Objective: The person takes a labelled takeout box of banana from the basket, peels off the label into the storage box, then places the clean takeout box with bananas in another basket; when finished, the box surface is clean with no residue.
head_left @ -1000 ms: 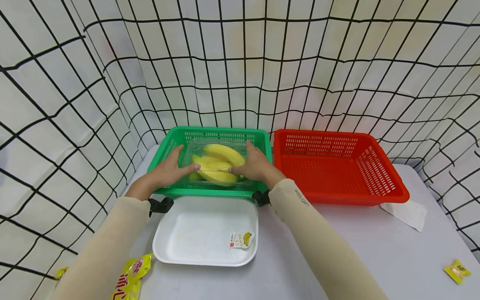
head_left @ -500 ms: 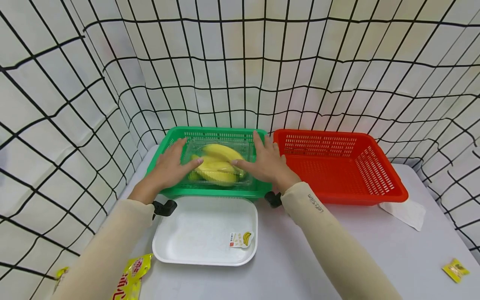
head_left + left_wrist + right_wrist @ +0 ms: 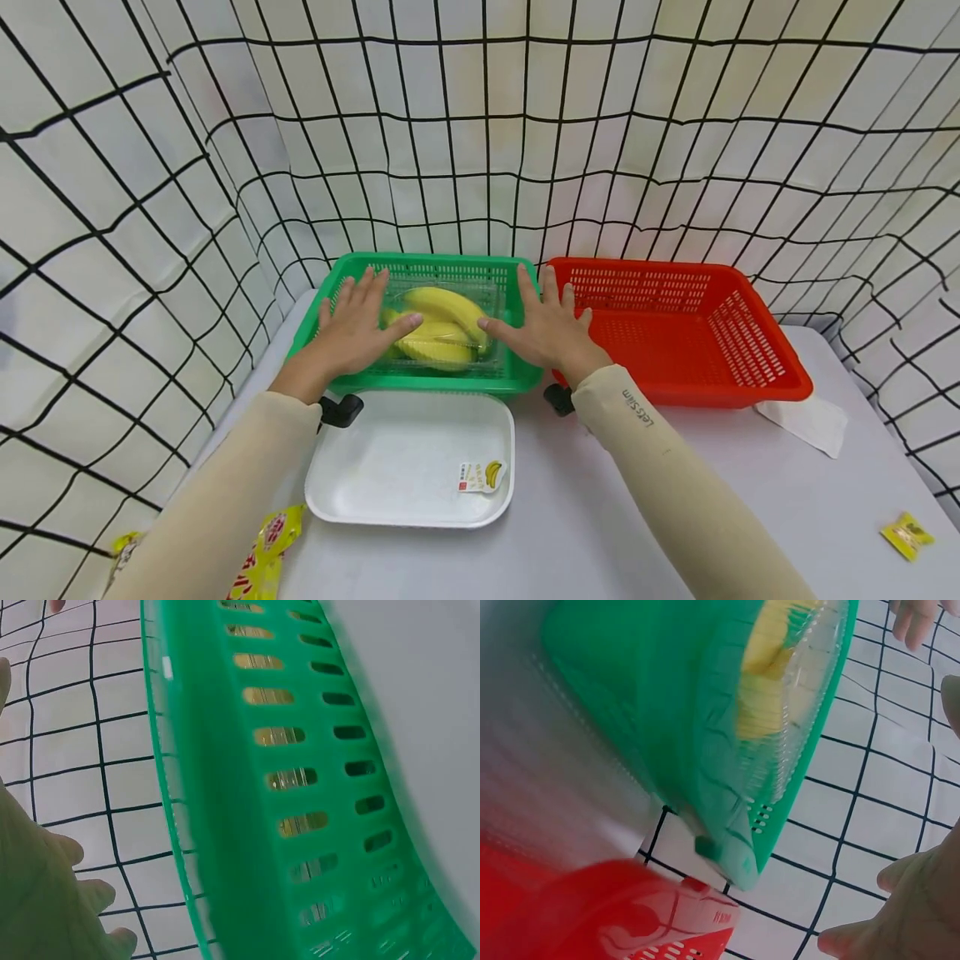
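Note:
A clear plastic box (image 3: 491,300) with yellow bananas (image 3: 442,307) inside sits in the green basket (image 3: 442,385). My left hand (image 3: 351,329) hovers with spread fingers above the basket's left side, holding nothing. Over the right side, near the red basket (image 3: 675,350), my right hand (image 3: 553,332) is also spread and empty. In the left wrist view, the left hand (image 3: 45,870) is apart from the green basket's wall (image 3: 225,787). The right wrist view shows the right hand (image 3: 915,900) apart from the basket, with the bananas (image 3: 761,705) visible through the box.
A white tray (image 3: 405,467) with a banana label (image 3: 482,477) lies in front of the green basket. Yellow packets (image 3: 270,542) are at the lower left, and a small yellow packet (image 3: 907,535) at the far right. White paper (image 3: 810,427) lies partly under the red basket. Black netting surrounds the table.
Both hands have come away from the sides of the banana box and lifted, fingers spread. The right hand has shifted right, towards the red basket. The box stays in the green basket.

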The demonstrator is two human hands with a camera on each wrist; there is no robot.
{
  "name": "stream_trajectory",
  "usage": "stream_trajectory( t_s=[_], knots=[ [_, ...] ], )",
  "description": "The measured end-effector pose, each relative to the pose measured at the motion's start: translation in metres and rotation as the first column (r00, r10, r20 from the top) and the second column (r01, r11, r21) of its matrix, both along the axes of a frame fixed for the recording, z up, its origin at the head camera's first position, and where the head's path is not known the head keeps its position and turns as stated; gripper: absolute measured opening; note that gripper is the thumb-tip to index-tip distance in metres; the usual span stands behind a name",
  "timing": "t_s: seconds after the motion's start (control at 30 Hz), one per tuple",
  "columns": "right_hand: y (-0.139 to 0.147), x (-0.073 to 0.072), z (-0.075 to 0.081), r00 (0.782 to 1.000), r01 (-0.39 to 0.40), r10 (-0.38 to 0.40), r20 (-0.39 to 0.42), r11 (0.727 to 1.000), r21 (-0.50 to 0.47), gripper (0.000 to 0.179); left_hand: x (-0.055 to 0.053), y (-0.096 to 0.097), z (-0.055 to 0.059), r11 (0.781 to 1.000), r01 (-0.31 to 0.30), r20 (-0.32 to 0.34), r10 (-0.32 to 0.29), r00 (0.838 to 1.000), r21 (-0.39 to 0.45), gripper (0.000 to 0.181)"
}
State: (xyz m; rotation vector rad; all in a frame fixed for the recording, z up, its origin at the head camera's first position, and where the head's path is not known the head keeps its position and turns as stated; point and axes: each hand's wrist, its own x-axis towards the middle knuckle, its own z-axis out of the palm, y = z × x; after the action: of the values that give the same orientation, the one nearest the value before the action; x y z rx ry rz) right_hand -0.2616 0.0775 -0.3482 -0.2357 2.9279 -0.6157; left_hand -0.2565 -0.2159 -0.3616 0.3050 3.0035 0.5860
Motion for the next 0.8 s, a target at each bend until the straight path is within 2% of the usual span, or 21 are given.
stream_trajectory(
  t_s=[0.13,0.27,0.57,0.8],
  knots=[
    [0.002,-0.002,-0.002,0.999,-0.004,0.004,-0.032,1.0,0.005,0.105,-0.002,0.003,0.001,1.0,0.009,0.013,-0.009,1.0,-0.012,0.105],
    [0.005,-0.003,-0.003,0.998,-0.017,0.018,-0.063,1.0,0.016,0.104,-0.003,0.007,0.002,1.0,0.015,-0.007,-0.016,1.0,-0.027,0.106],
    [0.019,-0.007,0.001,0.996,-0.025,0.029,-0.08,0.998,0.051,0.102,-0.008,0.02,0.006,0.999,0.047,-0.062,-0.046,0.997,0.005,0.104],
    [0.034,-0.012,0.005,0.993,-0.053,0.062,-0.098,0.994,0.092,0.101,-0.017,0.036,0.012,0.998,0.06,-0.056,-0.061,0.997,-0.022,0.106]
  ],
)
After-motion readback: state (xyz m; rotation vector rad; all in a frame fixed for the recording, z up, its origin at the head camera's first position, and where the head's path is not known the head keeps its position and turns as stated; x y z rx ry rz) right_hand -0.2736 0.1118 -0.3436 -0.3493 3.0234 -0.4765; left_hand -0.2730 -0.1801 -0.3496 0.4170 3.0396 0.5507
